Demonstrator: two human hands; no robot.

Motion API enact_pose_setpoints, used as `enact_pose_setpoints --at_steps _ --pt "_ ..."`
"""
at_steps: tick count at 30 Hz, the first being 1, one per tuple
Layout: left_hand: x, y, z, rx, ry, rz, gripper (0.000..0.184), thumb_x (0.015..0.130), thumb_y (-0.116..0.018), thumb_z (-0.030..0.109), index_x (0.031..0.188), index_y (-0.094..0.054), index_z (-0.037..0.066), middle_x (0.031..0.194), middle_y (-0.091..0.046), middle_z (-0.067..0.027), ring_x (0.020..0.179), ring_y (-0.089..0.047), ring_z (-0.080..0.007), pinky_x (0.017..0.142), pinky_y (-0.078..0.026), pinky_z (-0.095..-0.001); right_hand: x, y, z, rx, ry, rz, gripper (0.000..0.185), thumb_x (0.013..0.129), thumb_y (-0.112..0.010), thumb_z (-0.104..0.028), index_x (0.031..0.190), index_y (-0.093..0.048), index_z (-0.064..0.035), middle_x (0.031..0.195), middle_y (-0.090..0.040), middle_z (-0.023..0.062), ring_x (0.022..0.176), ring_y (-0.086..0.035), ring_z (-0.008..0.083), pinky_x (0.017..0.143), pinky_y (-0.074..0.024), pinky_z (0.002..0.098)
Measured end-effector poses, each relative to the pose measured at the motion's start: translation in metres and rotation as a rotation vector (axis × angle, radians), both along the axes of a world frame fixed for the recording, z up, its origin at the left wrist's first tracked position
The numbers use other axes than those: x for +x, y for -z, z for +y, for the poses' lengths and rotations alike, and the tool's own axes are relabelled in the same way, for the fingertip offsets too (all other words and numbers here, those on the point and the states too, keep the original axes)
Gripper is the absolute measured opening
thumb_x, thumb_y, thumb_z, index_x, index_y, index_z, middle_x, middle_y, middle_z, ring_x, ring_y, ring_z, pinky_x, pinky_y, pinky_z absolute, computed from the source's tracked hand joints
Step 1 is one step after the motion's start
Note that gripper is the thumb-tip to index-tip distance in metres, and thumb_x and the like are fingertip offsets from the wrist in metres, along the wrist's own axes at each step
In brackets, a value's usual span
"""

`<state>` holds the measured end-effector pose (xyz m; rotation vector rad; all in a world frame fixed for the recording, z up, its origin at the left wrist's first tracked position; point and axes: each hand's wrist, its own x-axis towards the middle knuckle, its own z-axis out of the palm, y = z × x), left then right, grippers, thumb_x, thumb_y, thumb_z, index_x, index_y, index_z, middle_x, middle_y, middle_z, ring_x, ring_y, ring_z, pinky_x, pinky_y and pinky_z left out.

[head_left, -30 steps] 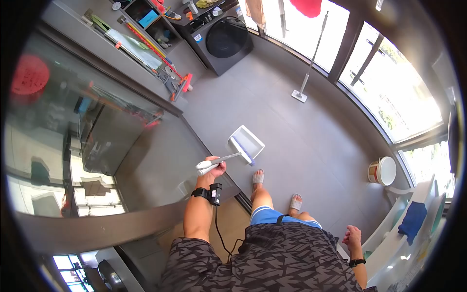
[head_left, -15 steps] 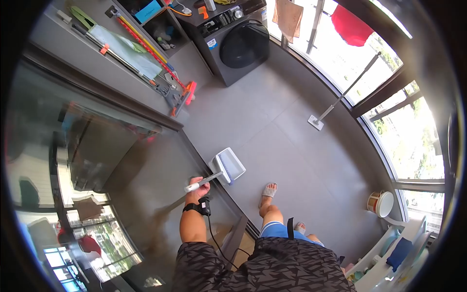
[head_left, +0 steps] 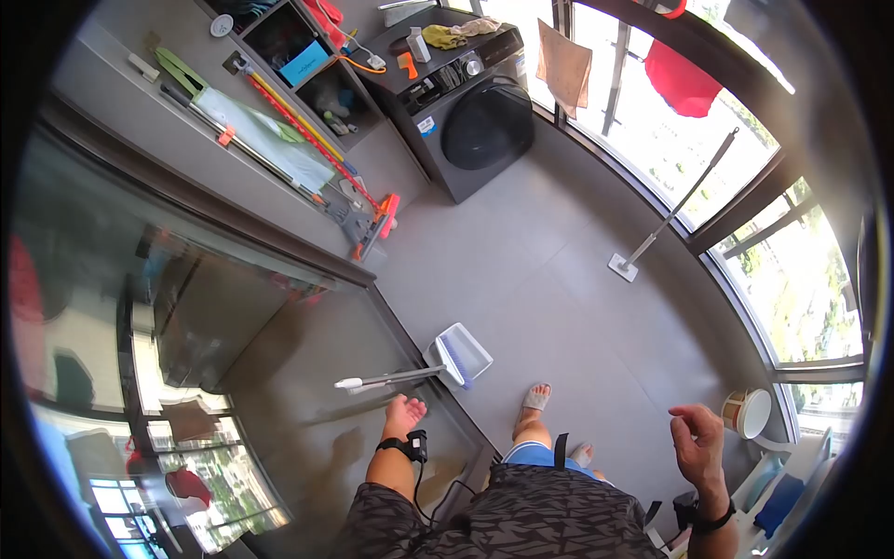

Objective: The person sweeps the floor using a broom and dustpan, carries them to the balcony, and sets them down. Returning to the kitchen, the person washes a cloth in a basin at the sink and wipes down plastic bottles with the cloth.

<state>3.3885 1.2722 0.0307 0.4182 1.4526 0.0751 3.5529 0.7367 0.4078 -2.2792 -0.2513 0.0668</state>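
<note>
A white dustpan with a broom resting in it stands by the glass door's track, and their long handles lean left against the glass. Just below the handles is my left hand, apart from them, with nothing in it and its fingers partly spread. My right hand is raised over the floor at the lower right, its fingers loosely curled and apart, holding nothing. Each wrist wears a black band.
A washing machine stands at the back beside shelves. Mops and brushes lean on the left wall. A flat mop leans at the windows. A bucket and a white rack are at the right.
My left hand has let go of the broom and dustpan handles, which now lean on the glass. My right hand has risen into view. The camera view has shifted.
</note>
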Motion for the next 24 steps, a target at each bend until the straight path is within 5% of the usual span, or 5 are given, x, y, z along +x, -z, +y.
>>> enact_pose_setpoints --at_steps 7,9,10,15,24 --pt "0.004 -0.019 -0.128 0.129 0.816 -0.037 0.036 0.094 -0.052 0.024 0.127 -0.048 0.010 0.099 -0.058 -0.0114 0.079 -0.063 -0.0263 0.064 -0.056 -0.0429 0.011 -0.170 0.061 0.486 -0.771 -0.383 0.013 0.079 -0.067 -0.005 0.091 -0.068 -0.0014 0.070 -0.058 0.0060 0.053 -0.056 0.0196 0.049 -0.0436 0.0292" --pt "0.000 -0.028 -0.162 0.179 0.905 -0.063 0.040 0.094 -0.053 0.025 0.131 -0.046 0.010 0.099 -0.058 -0.0101 0.078 -0.063 -0.0241 0.063 -0.056 -0.0406 -0.018 -0.180 0.063 0.698 -0.705 -0.496 0.026 0.069 -0.067 -0.012 0.094 -0.067 -0.0073 0.073 -0.051 0.0037 0.058 -0.053 0.0166 0.049 -0.0440 0.0285" --pt "-0.002 -0.035 -0.176 0.208 0.950 -0.082 0.043 0.094 -0.053 0.025 0.133 -0.045 0.009 0.099 -0.058 -0.0094 0.078 -0.063 -0.0231 0.062 -0.056 -0.0394 -0.036 -0.190 0.069 0.749 -0.567 -0.644 0.042 0.052 -0.069 -0.017 0.094 -0.068 -0.0157 0.073 -0.043 0.0003 0.054 -0.047 0.0141 0.042 -0.0408 0.0260" --pt "-0.034 -0.052 -0.223 0.221 0.966 -0.009 0.037 0.094 -0.053 0.024 0.128 -0.047 0.009 0.098 -0.059 -0.0099 0.077 -0.062 -0.0237 0.063 -0.056 -0.0408 -0.082 -0.190 0.028 0.798 -0.563 -0.986 0.026 0.059 -0.066 -0.022 0.084 -0.062 -0.0195 0.074 -0.047 -0.0018 0.057 -0.045 0.0126 0.047 -0.0432 0.0259" --pt "-0.101 -0.060 -0.266 0.244 0.956 0.096 0.034 0.092 -0.053 0.023 0.122 -0.051 0.008 0.094 -0.058 -0.0080 0.074 -0.061 -0.0226 0.061 -0.056 -0.0393 -0.131 -0.232 -0.067 0.715 -0.733 -0.747 0.025 0.078 -0.065 -0.021 0.103 -0.068 -0.0207 0.085 -0.063 -0.0055 0.064 -0.048 0.0112 0.056 -0.0482 0.0276"
